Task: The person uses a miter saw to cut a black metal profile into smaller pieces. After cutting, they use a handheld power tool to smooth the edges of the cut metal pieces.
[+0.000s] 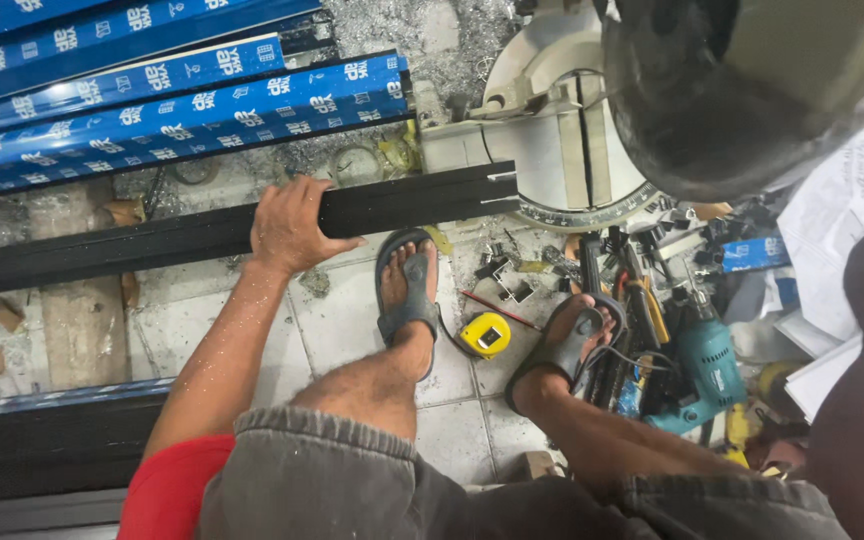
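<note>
Looking down: you're seated over a tiled floor (352, 320), both sandalled feet out in front of you.
Left hand (290, 228): arm stretched forward and down, palm draped over the top of the black profile, fingers curled over its far edge and thumb along the near face, so a loose wrap rather than a tight squeeze.
Right hand: can't tell, it's out of sight; only your dark upper arm shows at the frame's right edge.
Black profile (402, 205): long bar lying flat and running left to right, its right end resting on the saw's base.
Miter saw (562, 130): pale round table just past the profile's right end, with the dark saw head looming above it.
Blue-wrapped profiles (172, 110): stacked beyond the black profile, upper left.
Tape measure (486, 334): yellow, on the floor near side of the profile, between your feet.
Drill (702, 375): teal, well right of the profile, sitting in a mess of cables and small tools beside your right foot.
Papers (832, 220): white sheets, far right.
</note>
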